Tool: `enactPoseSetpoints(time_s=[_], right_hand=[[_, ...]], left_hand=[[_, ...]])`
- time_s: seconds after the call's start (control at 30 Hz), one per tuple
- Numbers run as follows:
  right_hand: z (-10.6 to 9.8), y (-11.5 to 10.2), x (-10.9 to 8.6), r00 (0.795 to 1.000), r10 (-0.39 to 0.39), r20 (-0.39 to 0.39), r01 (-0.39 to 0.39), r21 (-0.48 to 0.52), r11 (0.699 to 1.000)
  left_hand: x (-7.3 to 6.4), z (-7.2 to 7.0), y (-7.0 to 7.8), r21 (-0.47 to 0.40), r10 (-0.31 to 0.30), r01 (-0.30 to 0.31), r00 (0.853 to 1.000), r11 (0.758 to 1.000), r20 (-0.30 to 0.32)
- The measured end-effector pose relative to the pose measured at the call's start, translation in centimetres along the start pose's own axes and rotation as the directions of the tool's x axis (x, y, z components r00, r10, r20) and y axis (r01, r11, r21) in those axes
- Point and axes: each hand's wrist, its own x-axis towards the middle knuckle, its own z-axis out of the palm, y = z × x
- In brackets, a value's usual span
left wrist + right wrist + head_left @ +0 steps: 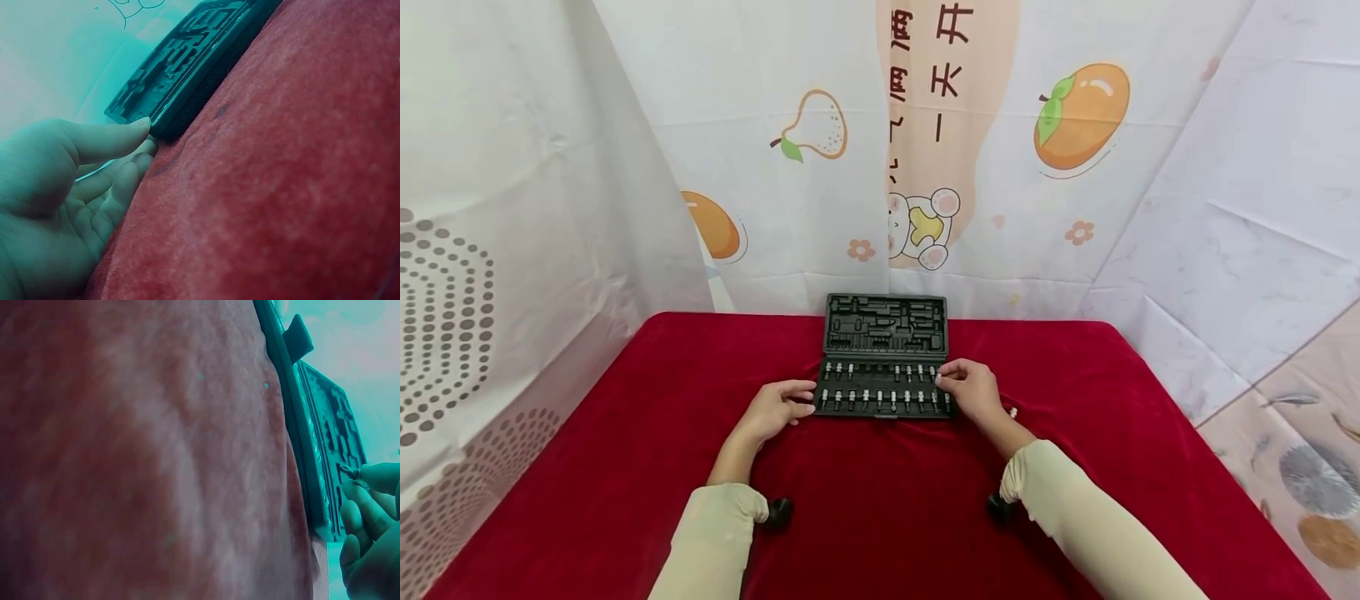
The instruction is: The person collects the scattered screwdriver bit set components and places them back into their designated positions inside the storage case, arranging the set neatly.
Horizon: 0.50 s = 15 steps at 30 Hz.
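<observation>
A black socket-set case (886,358) lies opened on the red cloth, its lid leaning back. Two rows of silver bit sockets (880,398) fill much of the tray, with a gap in the middle of the back row. At the case's left edge, my left hand (772,408) touches the side and front corner with its thumb and fingers extended. My right hand (973,389) is over the right end of the tray. Between its thumb and fingertips it pinches a small metal bit socket (350,471), mostly covered by the fingers.
Red cloth (880,500) covers the table. Just beyond my right wrist lies another small silver piece (1013,412), partly hidden by the forearm. A printed white curtain (820,208) hangs behind the table's far edge.
</observation>
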Motion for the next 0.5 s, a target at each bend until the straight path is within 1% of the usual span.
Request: enactPoseSetpoints(time_s=[0.23,0.5], right_hand=[[1.3,-0.6,0.7,1.000,0.000,-0.007,0.000,0.006,1.000],[2.5,-1.1,1.7,1.000,0.006,-0.019,-0.006,0.009,1.000]], left_hand=[[0.1,0.0,0.1,0.002,-0.025,0.025,1.000,1.000,-0.005],[0.1,0.0,0.1,0.001,-0.027,0.027,1.000,1.000,0.004]])
